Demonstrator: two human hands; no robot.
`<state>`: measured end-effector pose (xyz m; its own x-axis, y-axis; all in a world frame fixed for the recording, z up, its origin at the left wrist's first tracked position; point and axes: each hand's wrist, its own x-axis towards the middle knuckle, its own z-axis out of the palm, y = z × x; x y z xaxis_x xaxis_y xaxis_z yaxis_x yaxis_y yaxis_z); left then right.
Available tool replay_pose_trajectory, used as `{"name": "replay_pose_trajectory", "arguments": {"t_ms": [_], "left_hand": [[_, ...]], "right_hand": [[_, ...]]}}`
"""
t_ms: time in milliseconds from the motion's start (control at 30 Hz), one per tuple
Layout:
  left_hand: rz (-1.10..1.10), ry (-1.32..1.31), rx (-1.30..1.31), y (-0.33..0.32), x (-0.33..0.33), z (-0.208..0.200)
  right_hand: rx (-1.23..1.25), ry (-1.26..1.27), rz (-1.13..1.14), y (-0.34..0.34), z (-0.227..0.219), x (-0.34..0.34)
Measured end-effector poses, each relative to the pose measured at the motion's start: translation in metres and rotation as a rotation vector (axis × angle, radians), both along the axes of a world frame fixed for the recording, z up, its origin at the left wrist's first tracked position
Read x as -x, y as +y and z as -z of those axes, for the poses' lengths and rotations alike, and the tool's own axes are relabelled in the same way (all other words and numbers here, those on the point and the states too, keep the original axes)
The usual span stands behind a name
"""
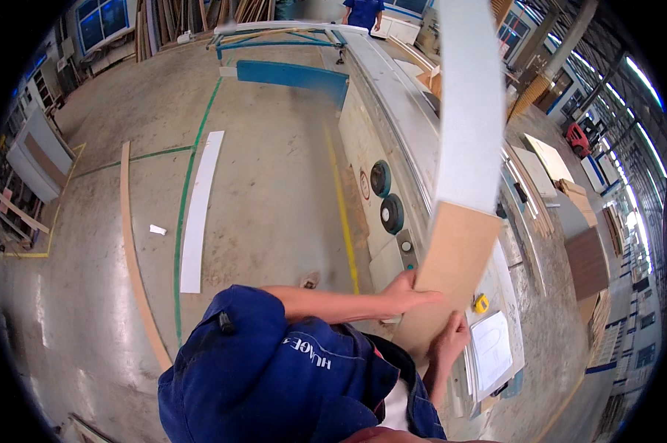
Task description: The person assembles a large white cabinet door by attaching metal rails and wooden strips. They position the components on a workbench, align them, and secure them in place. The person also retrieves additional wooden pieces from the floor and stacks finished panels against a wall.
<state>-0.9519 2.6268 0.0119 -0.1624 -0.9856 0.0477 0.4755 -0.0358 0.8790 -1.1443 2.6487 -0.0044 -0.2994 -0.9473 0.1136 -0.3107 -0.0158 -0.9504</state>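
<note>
A brown board (459,244) is in front of me, its near end close to my body. A long white board strip (470,111) runs on from its far end toward the top of the view; I cannot tell whether they are joined. My left hand (411,295) grips the brown board's left edge, thumb lying on its face and fingers partly hidden. Closer to me, my right hand (450,340) is curled around the right edge. Just right of the board, a yellow tape measure (481,303) rests on the machine bed, with paper sheets (491,351) nearer me.
A long machine (392,96) with dark round knobs (391,213) on its side stretches ahead. Its blue arm (293,76) extends left. A white strip (202,214) and a brown strip (130,236) lie on the floor. Another person (364,13) stands at the far end.
</note>
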Motion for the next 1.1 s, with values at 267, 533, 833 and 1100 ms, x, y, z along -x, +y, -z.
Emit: {"name": "replay_pose_trajectory", "arguments": {"t_ms": [267, 533, 833, 1100], "left_hand": [[-0.071, 0.220, -0.258, -0.124, 0.000, 0.088], [-0.107, 0.388, -0.367, -0.333, -0.033, 0.127], [-0.138, 0.343, -0.611, -0.535, -0.111, 0.161], [-0.115, 0.311, -0.669, -0.656, -0.153, 0.198]], "right_hand": [[-0.216, 0.321, -0.192, -0.135, 0.045, 0.007], [-0.185, 0.796, -0.282, -0.194, 0.130, 0.115], [-0.838, 0.704, 0.036, -0.228, 0.093, 0.103], [-0.808, 0.699, 0.060, -0.358, 0.093, 0.047]]}}
